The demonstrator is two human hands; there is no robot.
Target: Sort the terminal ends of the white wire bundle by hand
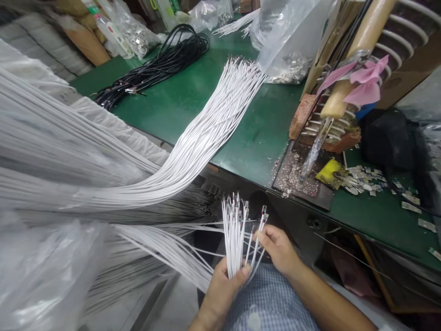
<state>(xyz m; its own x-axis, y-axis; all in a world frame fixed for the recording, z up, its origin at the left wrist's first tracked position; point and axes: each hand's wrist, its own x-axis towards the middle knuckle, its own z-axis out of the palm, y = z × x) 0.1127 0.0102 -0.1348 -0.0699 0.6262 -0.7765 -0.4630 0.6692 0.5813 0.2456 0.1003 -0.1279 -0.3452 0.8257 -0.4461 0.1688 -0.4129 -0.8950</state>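
Observation:
My left hand (222,287) grips a small upright bunch of thin white cables (234,234) with metal connector tips pointing up, low in the middle of the head view. My right hand (277,248) pinches one or two of these cables (259,230) just right of the bunch, holding them slightly apart from it. The cables trail left from my left hand into a large loose mass of white cables (69,161). Both hands hover over my lap, in front of the green table's (193,96) near edge.
A long sheaf of white cables (220,110) lies across the green table. A coil of black cables (161,59) sits at the back left. A soldering iron on a stand (344,92) and solder tray (296,177) stand right, with scattered small metal parts (365,177) and plastic bags (292,41).

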